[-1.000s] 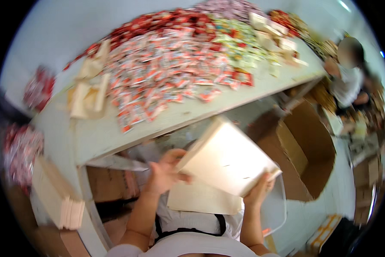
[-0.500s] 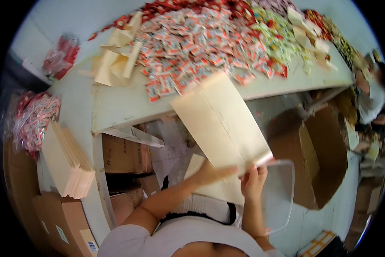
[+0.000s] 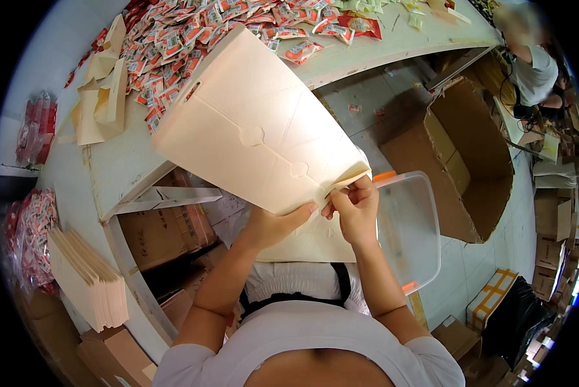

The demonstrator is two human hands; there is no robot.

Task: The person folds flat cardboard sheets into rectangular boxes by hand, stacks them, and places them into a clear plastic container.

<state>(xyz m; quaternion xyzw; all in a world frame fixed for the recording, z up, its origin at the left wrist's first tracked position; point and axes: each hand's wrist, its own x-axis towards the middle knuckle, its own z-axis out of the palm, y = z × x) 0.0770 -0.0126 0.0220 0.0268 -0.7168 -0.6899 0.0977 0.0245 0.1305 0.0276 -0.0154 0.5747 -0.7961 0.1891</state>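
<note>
A flat cream cardboard box blank [image 3: 251, 122] is held up in front of me, tilted with its far end over the table edge. My left hand [image 3: 273, 222] grips its near lower edge from underneath. My right hand [image 3: 353, 205] pinches the near right corner flap with its fingertips. A second cream sheet [image 3: 309, 242] lies below on my lap. Beyond the blank, a pile of small red and white sachets [image 3: 193, 39] covers the pale table [image 3: 118, 161].
A clear plastic tub [image 3: 409, 226] sits at my right. An open brown carton [image 3: 460, 155] stands on the floor beyond it. A stack of folded cream blanks [image 3: 86, 277] lies at left. Another person [image 3: 528, 61] works at far right. More blanks [image 3: 102, 97] rest on the table.
The blank has been raised and swung toward the table. My left hand slid to its near edge and my right hand closed on the corner flap. My view tilted downward.
</note>
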